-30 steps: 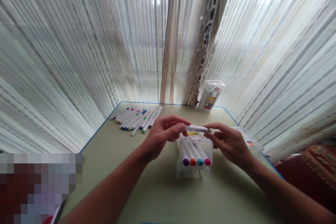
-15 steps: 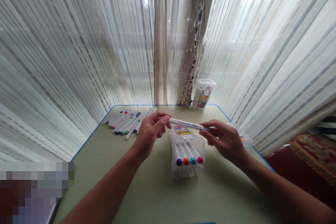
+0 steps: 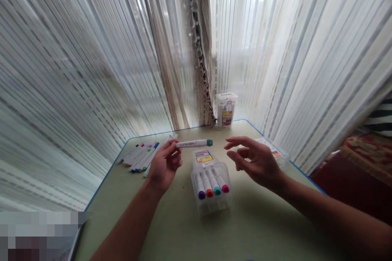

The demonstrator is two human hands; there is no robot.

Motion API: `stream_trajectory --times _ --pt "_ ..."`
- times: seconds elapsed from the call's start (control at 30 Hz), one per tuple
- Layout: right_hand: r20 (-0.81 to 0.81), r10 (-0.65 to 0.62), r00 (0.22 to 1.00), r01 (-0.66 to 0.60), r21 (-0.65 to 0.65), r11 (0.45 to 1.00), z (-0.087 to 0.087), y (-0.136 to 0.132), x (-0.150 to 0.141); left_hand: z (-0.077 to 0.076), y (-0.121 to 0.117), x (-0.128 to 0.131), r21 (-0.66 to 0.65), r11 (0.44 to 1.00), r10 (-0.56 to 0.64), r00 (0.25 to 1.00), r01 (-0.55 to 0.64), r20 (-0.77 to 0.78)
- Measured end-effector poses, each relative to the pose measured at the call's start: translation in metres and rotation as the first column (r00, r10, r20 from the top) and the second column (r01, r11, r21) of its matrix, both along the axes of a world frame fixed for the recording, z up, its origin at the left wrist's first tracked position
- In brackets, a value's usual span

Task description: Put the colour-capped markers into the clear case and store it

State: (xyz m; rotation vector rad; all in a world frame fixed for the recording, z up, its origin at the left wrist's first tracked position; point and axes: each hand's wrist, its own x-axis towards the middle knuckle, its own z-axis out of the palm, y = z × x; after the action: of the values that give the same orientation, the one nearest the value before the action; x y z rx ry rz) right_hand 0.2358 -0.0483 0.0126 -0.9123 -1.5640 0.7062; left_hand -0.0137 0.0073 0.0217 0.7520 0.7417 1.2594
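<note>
Left hand [image 3: 164, 166] holds a marker [image 3: 193, 143] crosswise, teal cap [image 3: 210, 142] rightward.

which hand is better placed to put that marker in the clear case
Probably the left hand: it already grips the marker close to the clear case. The right hand is open, empty and farther from the marker.

loose markers [image 3: 137, 156] on the table [image 3: 171, 228], left of the marker case [image 3: 211, 208]; second case [image 3: 226, 109] behind, by the curtain [image 3: 275, 49].
</note>
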Motion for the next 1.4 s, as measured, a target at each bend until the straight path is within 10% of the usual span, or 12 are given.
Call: stream_trajectory --times 0.63,1.4 --pt "0.071 -0.029 0.997 0.03 -0.022 0.999 -0.001 0.004 0.002 0.001 -0.003 -0.002 -0.038 0.997 -0.067 0.993 0.071 0.099" --pt "0.086 -0.043 0.995 0.042 0.006 0.999 -0.006 0.004 0.004 -0.005 -0.005 0.008 0.101 0.995 0.028 0.985 -0.011 -0.173"
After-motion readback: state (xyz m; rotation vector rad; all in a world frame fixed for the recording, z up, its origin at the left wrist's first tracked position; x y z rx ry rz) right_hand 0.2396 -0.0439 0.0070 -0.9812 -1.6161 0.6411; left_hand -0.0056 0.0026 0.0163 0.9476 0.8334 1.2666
